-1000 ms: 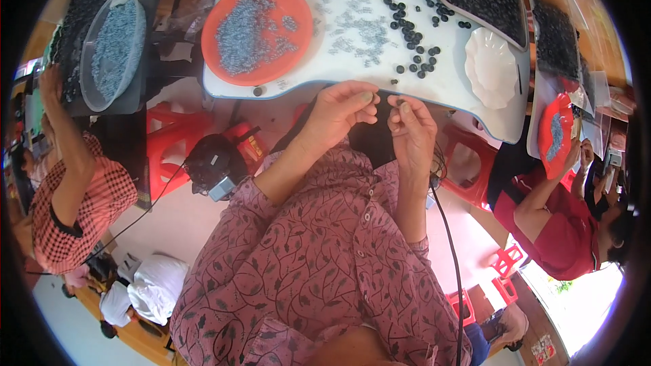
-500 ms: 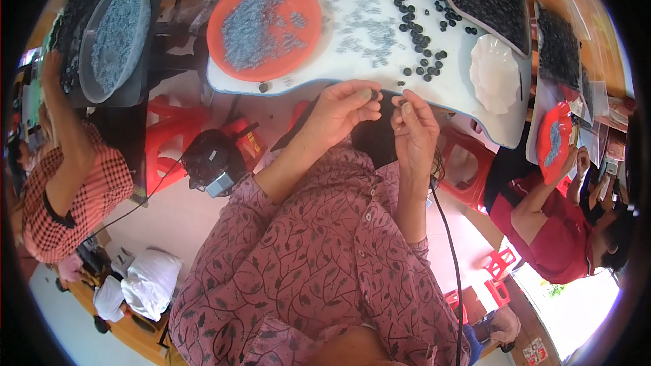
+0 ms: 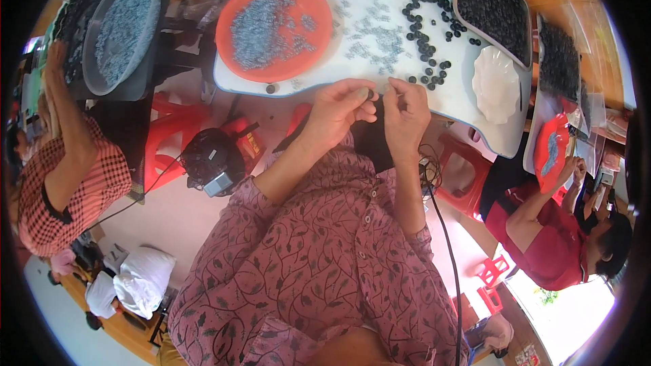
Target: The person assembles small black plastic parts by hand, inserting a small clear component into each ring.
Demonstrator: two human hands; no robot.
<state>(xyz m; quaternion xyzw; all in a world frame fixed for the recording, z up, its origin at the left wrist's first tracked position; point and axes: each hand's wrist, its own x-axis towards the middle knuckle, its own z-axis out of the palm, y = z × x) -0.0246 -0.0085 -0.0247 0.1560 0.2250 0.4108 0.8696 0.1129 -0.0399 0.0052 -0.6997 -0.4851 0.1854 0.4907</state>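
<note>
My left hand (image 3: 339, 114) is closed in a pinch at the near edge of the white table (image 3: 468, 110). A small dark round piece shows between its thumb and fingertips. Close by on its right, my right hand (image 3: 408, 116) has thumb and forefinger pressed together; whatever they hold is too small to make out. Beyond the hands, black round pieces (image 3: 424, 47) form a curved trail on the tabletop. To their left are scattered small clear pieces (image 3: 380, 35). An orange plate (image 3: 320, 15) bears a heap of similar clear bluish pieces (image 3: 258, 34).
A tray of black pieces (image 3: 491, 10) stands at the back right, with a white scalloped dish (image 3: 495, 85) nearer. One black piece (image 3: 270, 89) sits by the near left edge. People work at both sides; red stools (image 3: 461, 169) and a black fan (image 3: 213, 156) stand below.
My right hand has turned and its fingertips have risen toward the table edge. The left hand keeps its pinch. The whole view has shifted slightly.
</note>
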